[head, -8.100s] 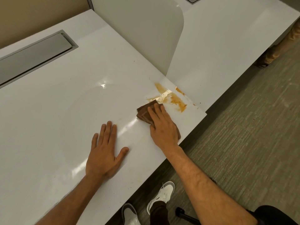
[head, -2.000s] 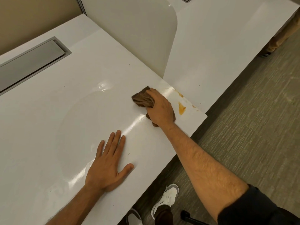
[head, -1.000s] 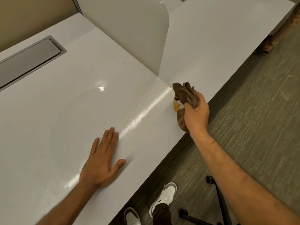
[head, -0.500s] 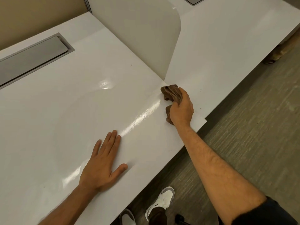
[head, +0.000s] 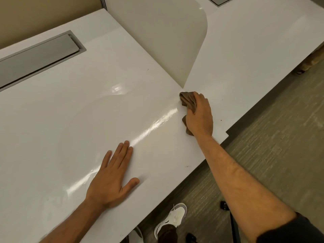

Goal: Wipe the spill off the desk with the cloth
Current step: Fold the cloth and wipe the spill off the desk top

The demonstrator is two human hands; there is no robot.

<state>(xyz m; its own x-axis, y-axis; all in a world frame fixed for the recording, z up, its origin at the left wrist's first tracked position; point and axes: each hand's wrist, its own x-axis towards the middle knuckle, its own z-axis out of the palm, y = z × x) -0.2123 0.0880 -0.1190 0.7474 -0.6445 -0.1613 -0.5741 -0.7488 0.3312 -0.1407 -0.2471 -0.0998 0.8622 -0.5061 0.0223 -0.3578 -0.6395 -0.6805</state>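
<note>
Gripping bunched brown cloth (head: 188,100), right hand (head: 199,116) now by divider (head: 163,32), spill gone, cloth's length running toward divider, left hand (head: 112,179) flat, open on desk (head: 52,120)

Glossy white desk (head: 73,106) streaked with overhead glare, grey cable hatch (head: 37,57) set in; curved white divider (head: 163,34), beige wall (head: 35,13), grey-green carpet (head: 273,146) below.

The glossy white desk (head: 73,109) (grey cable hatch (head: 37,57) set in) bears a bunched brown cloth (head: 188,100).
</note>
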